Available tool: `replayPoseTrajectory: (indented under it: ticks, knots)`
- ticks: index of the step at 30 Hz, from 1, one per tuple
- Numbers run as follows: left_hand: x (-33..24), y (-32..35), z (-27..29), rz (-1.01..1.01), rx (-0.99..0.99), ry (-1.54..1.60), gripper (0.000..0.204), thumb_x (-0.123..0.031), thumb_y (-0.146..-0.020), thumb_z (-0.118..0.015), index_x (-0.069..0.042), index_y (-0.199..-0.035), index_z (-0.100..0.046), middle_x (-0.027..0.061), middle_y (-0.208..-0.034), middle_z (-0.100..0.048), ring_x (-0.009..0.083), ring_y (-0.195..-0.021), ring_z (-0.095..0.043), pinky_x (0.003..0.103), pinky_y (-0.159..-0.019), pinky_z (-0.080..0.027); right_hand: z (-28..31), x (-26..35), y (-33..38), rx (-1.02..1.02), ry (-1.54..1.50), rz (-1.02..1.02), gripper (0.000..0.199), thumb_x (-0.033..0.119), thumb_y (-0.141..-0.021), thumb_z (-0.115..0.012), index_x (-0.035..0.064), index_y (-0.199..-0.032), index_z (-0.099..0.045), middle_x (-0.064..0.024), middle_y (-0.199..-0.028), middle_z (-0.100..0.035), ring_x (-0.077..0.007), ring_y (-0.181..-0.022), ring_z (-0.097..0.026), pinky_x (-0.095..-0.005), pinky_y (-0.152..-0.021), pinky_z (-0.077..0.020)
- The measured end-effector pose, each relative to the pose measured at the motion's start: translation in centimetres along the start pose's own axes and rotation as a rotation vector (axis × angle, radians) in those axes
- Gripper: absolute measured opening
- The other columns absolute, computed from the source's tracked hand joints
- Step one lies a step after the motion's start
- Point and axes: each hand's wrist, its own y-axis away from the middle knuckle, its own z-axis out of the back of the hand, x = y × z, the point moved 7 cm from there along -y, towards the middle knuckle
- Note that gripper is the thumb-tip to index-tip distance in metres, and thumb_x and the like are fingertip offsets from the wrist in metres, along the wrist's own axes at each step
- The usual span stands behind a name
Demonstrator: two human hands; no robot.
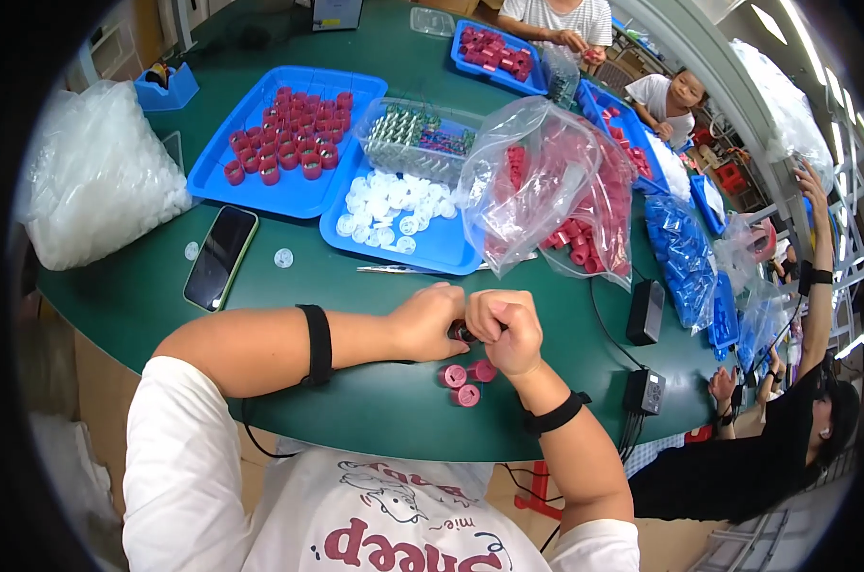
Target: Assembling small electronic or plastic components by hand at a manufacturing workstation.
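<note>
My left hand [430, 323] and my right hand [506, 329] meet over the green table in front of me, fingers curled and closed. A small dark piece [462, 331] shows between them, gripped by the left fingers; the hands cover most of it. The right fingers are bent into a fist against it, and what they pinch is hidden. Just below the hands, several small red cylindrical caps [465, 395] sit close together on the table. Beyond the hands, tweezers [394, 270] lie along the edge of a blue tray of clear round discs [394, 202].
A blue tray [208, 172] of red caps stands far left, by a phone [221, 257] and a bulging white bag [98, 181]. A clear box [418, 143] holds small parts. Bagged red caps [580, 243] and black boxes [646, 312] are at right. Other people work around the table.
</note>
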Motion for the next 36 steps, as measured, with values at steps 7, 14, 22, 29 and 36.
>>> replayPoseTrajectory:
  ticks: [7,14,22,29,36]
  knots:
    - [0.0,-0.1,0.3,-0.048,-0.08,0.003,0.027,-0.018,-0.061,-0.076,-0.002,-0.073,-0.059,0.013,-0.083,-0.056,0.0328,-0.086,-0.053,0.042,-0.075,-0.045,-0.7,0.1,-1.0,0.027,-0.005,-0.016,0.039,0.024,-0.076,-0.041,0.0046,-0.045,-0.029,-0.0056,-0.046,-0.033,-0.013,-0.043,-0.025,-0.0276,-0.043,-0.0204]
    - [-0.2,0.4,0.2,-0.007,-0.061,-0.008,0.026,-0.018,-0.061,-0.077,-0.003,-0.074,-0.06,0.012,-0.083,-0.057,0.0322,-0.086,-0.055,0.041,-0.076,-0.045,0.0,1.2,0.5,-0.04,-0.026,0.059,0.039,0.024,-0.078,-0.042,0.0047,-0.046,-0.031,-0.0055,-0.046,-0.033,-0.0133,-0.042,-0.027,-0.0279,-0.043,-0.0227]
    - [-0.2,0.0,-0.1,-0.039,-0.104,0.01,0.027,-0.014,-0.058,-0.079,-0.006,-0.074,-0.059,0.0118,-0.084,-0.06,0.0327,-0.086,-0.056,0.041,-0.074,-0.045,-0.9,1.7,0.6,-0.013,-0.016,0.125,0.039,0.024,-0.078,-0.041,0.0039,-0.046,-0.031,-0.0064,-0.046,-0.034,-0.0136,-0.042,-0.028,-0.0275,-0.043,-0.0229]
    - [0.1,0.0,0.7,-0.023,-0.13,0.039,0.03,-0.014,-0.057,-0.079,-0.005,-0.075,-0.057,0.0145,-0.082,-0.061,0.0363,-0.085,-0.056,0.042,-0.076,-0.045,-1.7,1.4,-0.6,0.019,0.027,0.113,0.04,0.025,-0.078,-0.041,0.0041,-0.045,-0.031,-0.0061,-0.045,-0.034,-0.014,-0.042,-0.028,-0.028,-0.043,-0.0221]
    - [0.5,-0.5,1.4,0.066,-0.072,0.161,0.029,-0.007,-0.059,-0.074,-0.001,-0.083,-0.061,0.0125,-0.076,-0.061,0.0242,-0.067,-0.059,0.034,-0.064,-0.049,-1.3,6.2,0.4,-0.066,-0.055,0.339,0.043,0.033,-0.087,-0.04,0.0068,-0.053,-0.033,-0.0035,-0.051,-0.032,-0.0134,-0.045,-0.027,-0.0275,-0.045,-0.0223]
